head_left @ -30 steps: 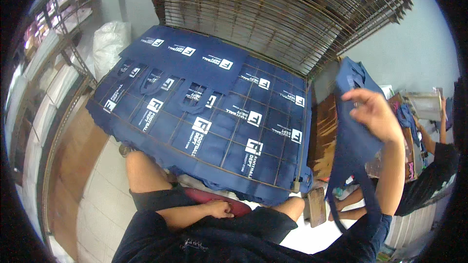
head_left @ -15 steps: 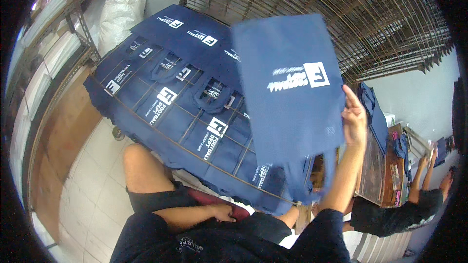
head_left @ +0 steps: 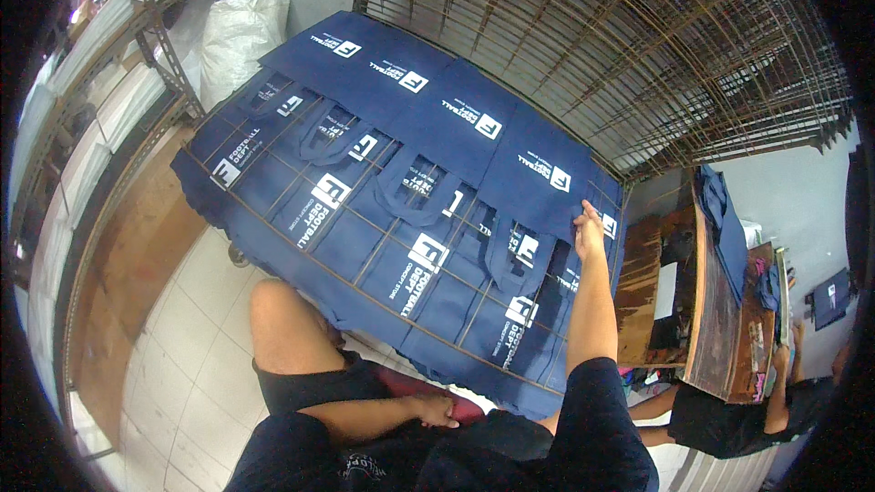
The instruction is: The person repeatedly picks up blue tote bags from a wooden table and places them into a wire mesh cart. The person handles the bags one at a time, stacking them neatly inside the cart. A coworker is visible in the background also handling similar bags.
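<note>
Several dark blue cloth bags with white printed squares lie in overlapping rows on a slanted wire rack [head_left: 273, 232] in front of me. My right hand [head_left: 589, 226] reaches out, fingers flat on the lower corner of the rightmost blue bag [head_left: 538, 173] in the top row. My left hand [head_left: 436, 410] rests loosely curled on my lap, beside a dark red seat pad [head_left: 410, 381]; it holds nothing. My bare knee [head_left: 278, 319] sits just under the rack's near edge.
More wire racks [head_left: 638, 46] are stacked behind. A white sack [head_left: 239, 32] stands at the far left by metal shelves [head_left: 100, 64]. At the right, a wooden table [head_left: 720, 328] carries blue bags [head_left: 726, 223]; another person [head_left: 729, 419] sits below it.
My right hand lifted a blue bag from the right, swung it over the rack, and has laid it flat at the right end of the top row. My left hand stayed on my lap.
</note>
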`<state>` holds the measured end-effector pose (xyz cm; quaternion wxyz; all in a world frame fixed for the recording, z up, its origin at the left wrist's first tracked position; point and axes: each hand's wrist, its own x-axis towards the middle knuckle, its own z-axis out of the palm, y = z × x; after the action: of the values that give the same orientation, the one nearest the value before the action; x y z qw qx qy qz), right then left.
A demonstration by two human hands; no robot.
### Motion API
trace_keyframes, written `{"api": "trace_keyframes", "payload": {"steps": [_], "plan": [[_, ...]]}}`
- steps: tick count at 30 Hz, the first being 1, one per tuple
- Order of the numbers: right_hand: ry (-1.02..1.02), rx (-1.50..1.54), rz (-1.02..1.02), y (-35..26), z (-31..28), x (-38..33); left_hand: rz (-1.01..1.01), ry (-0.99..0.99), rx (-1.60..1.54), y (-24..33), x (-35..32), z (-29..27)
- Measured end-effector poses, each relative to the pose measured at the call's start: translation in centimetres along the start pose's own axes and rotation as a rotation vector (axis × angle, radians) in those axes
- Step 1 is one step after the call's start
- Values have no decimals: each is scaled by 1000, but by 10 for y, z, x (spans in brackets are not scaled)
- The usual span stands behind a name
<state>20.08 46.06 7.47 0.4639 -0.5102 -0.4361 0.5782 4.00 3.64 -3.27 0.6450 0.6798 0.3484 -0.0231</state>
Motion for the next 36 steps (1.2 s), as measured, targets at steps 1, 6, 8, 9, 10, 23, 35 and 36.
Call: {"api": "trace_keyframes", "payload": {"steps": [1, 6, 8, 9, 10, 23, 35, 36], "plan": [[22, -25, -16, 0, 2, 3, 3, -13, -2, -3, 4, 1], [40, -42, -29, -5, 21, 1, 38, -43, -59, -11, 12, 4], [26, -53, -23, 5, -6, 18, 28, -58, -43, -9, 12, 5], [4, -59, -17, 5, -4, 20, 18, -54, -44, -9, 12, 6], [12, -83, -8, 5, -4, 21, 8, -61, -33, -9, 13, 6], [3, -145, -10, 5, -5, 23, 26, -64, -72, -22, 24, 13], [223, -706, -438, -35, -6, -55, 16, -42, -114, -31, 31, 20], [220, -730, -470, -47, -11, -74, 13, -36, -116, -32, 33, 22]]}}
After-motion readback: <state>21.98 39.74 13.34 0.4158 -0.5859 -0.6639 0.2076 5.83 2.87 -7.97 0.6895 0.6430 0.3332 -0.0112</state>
